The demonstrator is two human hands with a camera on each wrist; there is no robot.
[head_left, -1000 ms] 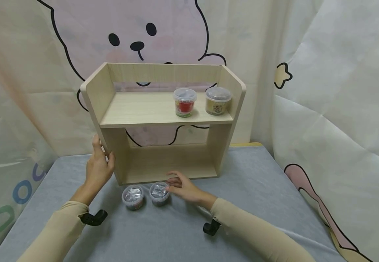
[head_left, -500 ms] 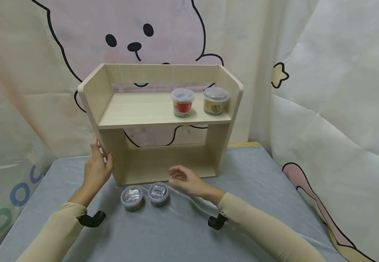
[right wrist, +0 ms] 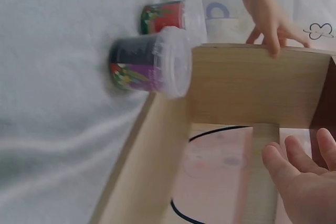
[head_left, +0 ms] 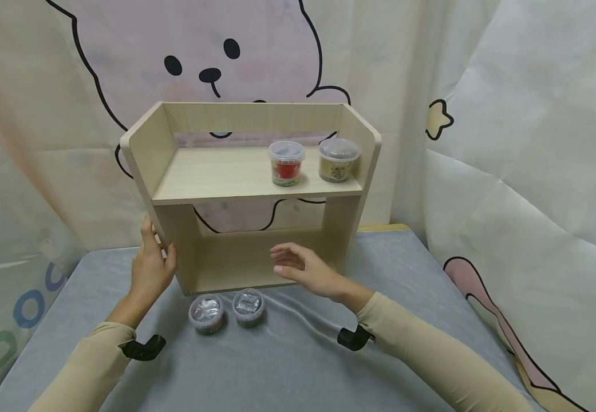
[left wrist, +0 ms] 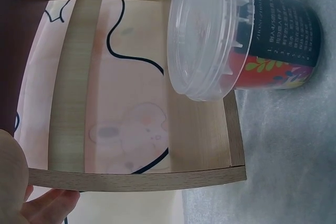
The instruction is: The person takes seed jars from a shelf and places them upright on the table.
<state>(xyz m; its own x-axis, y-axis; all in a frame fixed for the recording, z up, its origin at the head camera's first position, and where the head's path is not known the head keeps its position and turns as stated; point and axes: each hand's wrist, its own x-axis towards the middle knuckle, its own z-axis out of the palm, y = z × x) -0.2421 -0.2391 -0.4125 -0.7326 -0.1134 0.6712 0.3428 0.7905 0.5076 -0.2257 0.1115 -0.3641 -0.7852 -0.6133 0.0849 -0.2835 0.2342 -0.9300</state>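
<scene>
- The wooden shelf point(head_left: 205, 174) stands on the cloth-covered table point(head_left: 225, 366), with an upper board and a lower compartment.
- At the shelf's left side panel, the person's left hand point(head_left: 152, 269) grips the edge, thumb at the front and fingers clamped round the outer face.
- Before the lower compartment's opening, toward the shelf's right half, the right hand point(head_left: 310, 272) hangs in the air; its fingers are loosely bent, the thumb apart from them.
- In front of the shelf's left half sit two lidded tubs: the left tub point(head_left: 206, 313) and the right tub point(head_left: 248, 306), upright, side by side with a narrow gap. The right tub is the one nearer the right hand.
- On the shelf's upper board, right of the middle, stands a red-filled cup point(head_left: 285, 164); a yellowish cup point(head_left: 338, 160) with a domed lid stands next to it, near the right side panel.
- Behind the shelf hangs a curtain point(head_left: 272, 63) printed with a bear's face.
</scene>
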